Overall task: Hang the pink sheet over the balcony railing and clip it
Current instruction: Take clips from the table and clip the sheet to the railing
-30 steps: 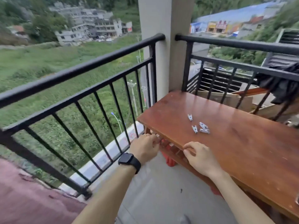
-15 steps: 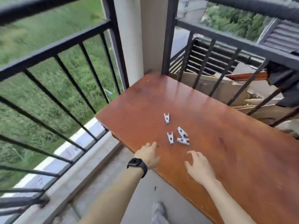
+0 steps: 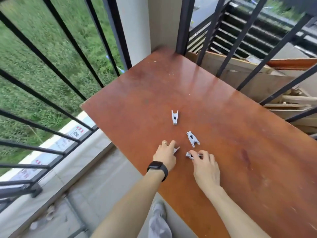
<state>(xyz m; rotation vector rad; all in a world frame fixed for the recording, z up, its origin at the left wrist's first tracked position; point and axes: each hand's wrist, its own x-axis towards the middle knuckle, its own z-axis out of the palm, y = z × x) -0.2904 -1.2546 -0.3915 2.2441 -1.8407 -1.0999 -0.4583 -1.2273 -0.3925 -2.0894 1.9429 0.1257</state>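
1. Left hand (image 3: 165, 156), watch on wrist, fingers curled over a white clip (image 3: 176, 149) on the wooden tabletop (image 3: 223, 117); only the clip's forked end shows, pointing away to the right; firm grip or mere touch, cannot tell.
2. Right hand (image 3: 205, 166) pinches a second clip (image 3: 189, 155), long axis crosswise.
3. Third clip (image 3: 193, 139) lies free just beyond, slanted, fork toward the right hand.
4. Fourth clip (image 3: 174, 117) farther off; long axis runs away from the person, fork at the far end.
5. Black railing (image 3: 56, 69) borders the tabletop; pink sheet not in view.
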